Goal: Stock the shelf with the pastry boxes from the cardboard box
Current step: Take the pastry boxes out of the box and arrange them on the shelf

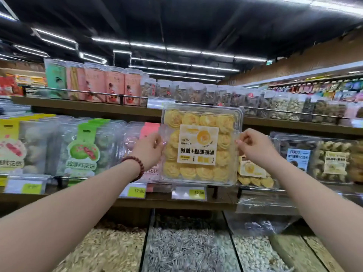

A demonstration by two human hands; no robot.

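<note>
A clear plastic pastry box (200,144) full of yellow swirl cookies, its label upside down, is held upright in front of the middle shelf (176,201). My left hand (149,150), with a bead bracelet on the wrist, grips its left edge. My right hand (253,146) grips its right edge. Behind the box on the right, another yellow cookie box (253,173) leans on the shelf. The cardboard box is not in view.
Green-labelled pastry boxes (84,148) and pink ones (149,134) stand to the left, darker cookie boxes (332,161) to the right. The upper shelf (94,107) holds tall packs and jars. Below are open bins of seeds (182,250). Price tags (189,193) line the shelf edge.
</note>
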